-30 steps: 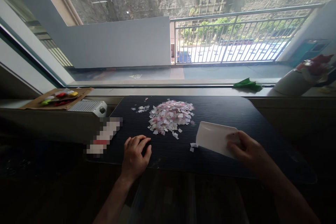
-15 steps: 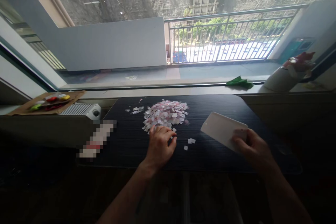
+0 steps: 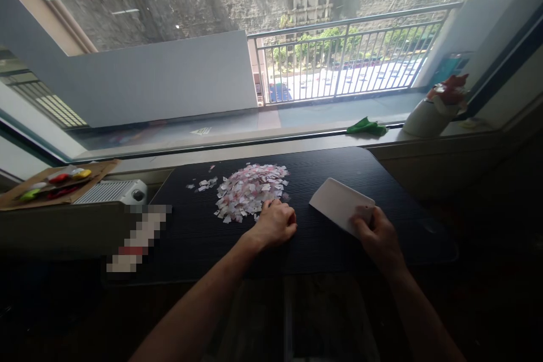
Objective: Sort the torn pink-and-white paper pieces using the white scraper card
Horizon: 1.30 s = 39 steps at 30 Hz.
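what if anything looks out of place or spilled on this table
A few loose scraps lie apart, left of the main pile on the dark table, so they look strayed. The object at the table's left end is pixelated, so I can't judge it. Nothing else stands out.

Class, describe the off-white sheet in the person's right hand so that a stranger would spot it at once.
Find the black, wood-grained table with rounded corners. Right of its heap of small, pink-and-white, paper-like scraps, the person's bare right hand grips the smooth, off-white, roughly rectangular sheet. It stands apart as one broad piece, far larger than any scrap.
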Available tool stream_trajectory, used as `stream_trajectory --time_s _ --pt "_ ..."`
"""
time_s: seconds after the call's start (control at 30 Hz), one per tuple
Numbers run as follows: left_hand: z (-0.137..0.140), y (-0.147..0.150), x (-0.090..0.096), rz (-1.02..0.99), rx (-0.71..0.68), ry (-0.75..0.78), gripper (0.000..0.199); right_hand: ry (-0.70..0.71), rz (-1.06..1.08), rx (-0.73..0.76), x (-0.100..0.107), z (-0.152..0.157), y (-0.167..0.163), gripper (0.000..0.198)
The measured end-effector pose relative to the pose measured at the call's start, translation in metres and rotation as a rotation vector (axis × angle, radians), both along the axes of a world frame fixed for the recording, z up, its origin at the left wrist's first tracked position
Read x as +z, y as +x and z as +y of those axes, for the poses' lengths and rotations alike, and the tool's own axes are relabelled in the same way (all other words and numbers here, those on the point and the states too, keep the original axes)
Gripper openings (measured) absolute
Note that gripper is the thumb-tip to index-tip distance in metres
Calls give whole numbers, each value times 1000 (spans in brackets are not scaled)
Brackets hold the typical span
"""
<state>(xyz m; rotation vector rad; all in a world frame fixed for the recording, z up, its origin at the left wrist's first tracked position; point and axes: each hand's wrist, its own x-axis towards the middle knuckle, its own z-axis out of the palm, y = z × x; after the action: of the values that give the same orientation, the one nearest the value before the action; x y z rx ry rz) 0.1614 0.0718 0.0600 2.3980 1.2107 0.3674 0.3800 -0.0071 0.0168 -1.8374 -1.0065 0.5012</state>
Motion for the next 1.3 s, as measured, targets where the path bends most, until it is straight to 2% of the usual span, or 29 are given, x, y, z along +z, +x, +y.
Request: stream_trajectory --time_s 0.33,0.43,0.57,0.63,0.73,0.8,0.87,0.93,1.07,1.3 --pt "-1 -15 6 -254 105 -64 10 -3 -11 -5 0 -1 -1 26" --pt "-4 -22 8 -303 108 -31 23 14 -6 0 -2 0 0 27" --pt "-9 -50 6 -343 179 84 20 12 -3 55 -5 7 6 28" --pt "-12 -71 2 -353 249 154 19 -6 23 117 -3 14 12 28" --pt "-23 -108 -7 -354 365 251 18 -65 88 309 3 24 20 28" --pt "-35 -131 -18 -286 424 325 17 -116 59 415 8 29 21 26" --pt "-51 -150 -32 -162 415 357 17 -149 -12 453 12 32 19 23" --pt "-68 -163 -46 -40 376 324 27 -168 -58 488 16 34 15 20" --pt "-90 -170 -64 51 358 277 41 -216 -87 630 21 40 11 15" --pt "-95 -164 -65 67 392 239 43 -350 -71 814 33 52 17 17"
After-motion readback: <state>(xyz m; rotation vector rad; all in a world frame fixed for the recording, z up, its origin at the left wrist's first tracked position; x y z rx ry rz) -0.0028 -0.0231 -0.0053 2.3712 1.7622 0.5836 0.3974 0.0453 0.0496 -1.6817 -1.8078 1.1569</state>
